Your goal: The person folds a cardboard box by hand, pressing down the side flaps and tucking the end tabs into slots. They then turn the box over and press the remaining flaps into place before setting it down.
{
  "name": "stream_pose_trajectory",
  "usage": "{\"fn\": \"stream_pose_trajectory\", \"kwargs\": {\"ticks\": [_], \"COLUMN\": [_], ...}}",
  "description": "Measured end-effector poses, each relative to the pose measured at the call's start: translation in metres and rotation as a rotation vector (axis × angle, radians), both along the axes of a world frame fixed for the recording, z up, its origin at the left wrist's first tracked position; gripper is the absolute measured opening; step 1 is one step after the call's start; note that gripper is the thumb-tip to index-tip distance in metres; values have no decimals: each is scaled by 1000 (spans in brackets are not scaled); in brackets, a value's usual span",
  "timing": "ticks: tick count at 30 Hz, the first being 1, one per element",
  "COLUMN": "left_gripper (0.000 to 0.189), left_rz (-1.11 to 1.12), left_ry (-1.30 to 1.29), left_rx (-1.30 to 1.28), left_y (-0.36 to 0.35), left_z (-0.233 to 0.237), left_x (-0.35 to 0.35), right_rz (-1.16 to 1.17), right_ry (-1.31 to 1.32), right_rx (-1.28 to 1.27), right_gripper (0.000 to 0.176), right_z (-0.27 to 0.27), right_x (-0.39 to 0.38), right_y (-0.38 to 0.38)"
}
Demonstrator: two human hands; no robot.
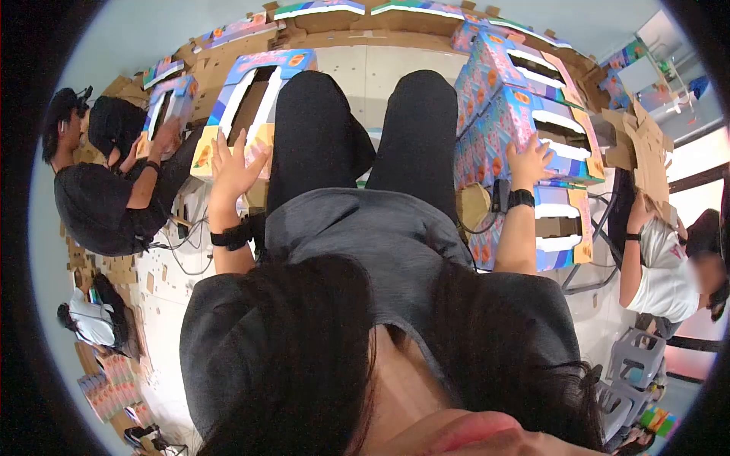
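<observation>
My left hand (237, 169) has its fingers spread over the near, yellow end of a printed cardboard box (287, 59). That box lies beside my left knee, with a long white-edged opening in its top. On my other side, my right hand (530, 161) rests with fingers apart on the edge of another printed box (521, 114), next to its opening. Similar boxes adjoin it, one farther off (494, 57) and one nearer to me (559, 247). Both wrists wear black straps, and neither hand grips anything.
To my left, a person in black (106, 201) works at another printed box (176, 99). At right, a person in a white shirt (661, 262) holds brown cardboard (645, 152). Grey plastic stools (637, 357) stand behind. Cables (190, 243) and cardboard scraps lie on the floor.
</observation>
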State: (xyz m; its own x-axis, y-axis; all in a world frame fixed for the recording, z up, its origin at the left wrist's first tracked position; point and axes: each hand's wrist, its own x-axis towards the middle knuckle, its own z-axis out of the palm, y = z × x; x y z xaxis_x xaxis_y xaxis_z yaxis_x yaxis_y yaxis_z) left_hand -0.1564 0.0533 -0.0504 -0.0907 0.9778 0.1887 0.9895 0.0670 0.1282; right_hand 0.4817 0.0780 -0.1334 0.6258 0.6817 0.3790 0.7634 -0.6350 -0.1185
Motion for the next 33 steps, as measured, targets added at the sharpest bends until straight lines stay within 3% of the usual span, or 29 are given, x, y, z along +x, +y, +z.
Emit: {"fn": "stream_pose_trajectory", "kwargs": {"ticks": [3,4,8,10,12,15,18,21,23,25,27,28,29,33], "left_gripper": [88,87,81,77,74,82,86,79,67,63,28,22,22,20], "left_rz": [106,133,101,-146,-237,16,137,80,-62,-194,-373,-578,-619,-576], "left_ry": [51,40,121,-100,-126,-5,-170,-73,-87,-239,-604,-511,-370,-379], "left_rx": [76,116,151,88,157,69,-254,-13,135,180,99,435,601,773], "left_y": [13,18,41,56,84,92,91,76,53,-9,-83,-108,-130,-151], "left_z": [-3,-4,4,3,-38,-78,-40,-42,-24,45,145,173,189,202], "left_x": [-16,-23,-31,-32,-36,-15,-1,2,0,20,48,55,51,35], "right_rz": [-28,17,445,679,888,1099,1067,1058,1060,1063,1067,1072,1069,1069], "right_ry": [38,-69,219,315,330,252,188,169,168,185,198,205,205,174], "right_rx": [-65,20,-8,-72,-101,95,142,67,44,41,63,67,58,71], "right_gripper": [89,101,95,90,85,87,91,92,92,92,93,93,94,94], "right_z": [13,5,40,54,79,95,101,105,104,101,99,99,99,95], "right_x": [-8,-5,-47,-71,-113,-180,-230,-225,-221,-218,-217,-216,-217,-219], "right_y": [-6,-8,-28,-35,-45,-50,-66,-65,-66,-67,-66,-67,-67,-66]}}
